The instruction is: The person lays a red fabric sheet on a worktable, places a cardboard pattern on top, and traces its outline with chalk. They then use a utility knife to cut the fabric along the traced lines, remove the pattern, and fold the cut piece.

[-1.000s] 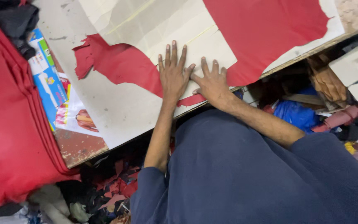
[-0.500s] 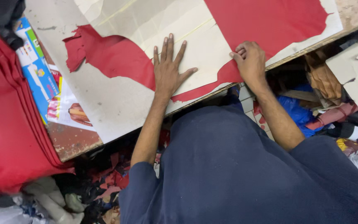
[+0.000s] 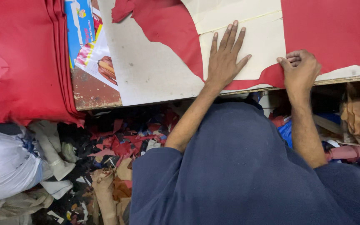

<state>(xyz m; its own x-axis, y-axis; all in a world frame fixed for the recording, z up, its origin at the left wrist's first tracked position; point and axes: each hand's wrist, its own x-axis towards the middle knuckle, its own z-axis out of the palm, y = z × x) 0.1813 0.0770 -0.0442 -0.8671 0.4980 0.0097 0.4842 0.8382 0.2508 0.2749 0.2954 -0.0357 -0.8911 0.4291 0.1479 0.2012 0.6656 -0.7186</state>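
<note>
My left hand (image 3: 225, 58) lies flat, fingers spread, on a cream card pattern (image 3: 255, 46) that rests on a red sheet of material (image 3: 176, 29) on the table (image 3: 146, 75). My right hand (image 3: 300, 68) is at the table's near edge, fingers curled, with the thumb and fingertips pressing the red sheet just beside the pattern's corner. Whether it pinches the sheet or holds a small tool is hidden by the fingers. More red material (image 3: 334, 29) spreads to the right of the pattern.
A thick stack of red sheets (image 3: 21, 58) hangs over the table's left end. Colourful printed paper (image 3: 86, 37) lies beside it. Scraps of red, tan and dark material (image 3: 117, 154) and pale bags (image 3: 5, 166) cover the floor. Boxes and clutter (image 3: 355, 116) sit under the table at right.
My right hand has slid from beside the left hand to the right along the table edge and curled its fingers. The left hand stays flat on the pattern. The view has shifted.
</note>
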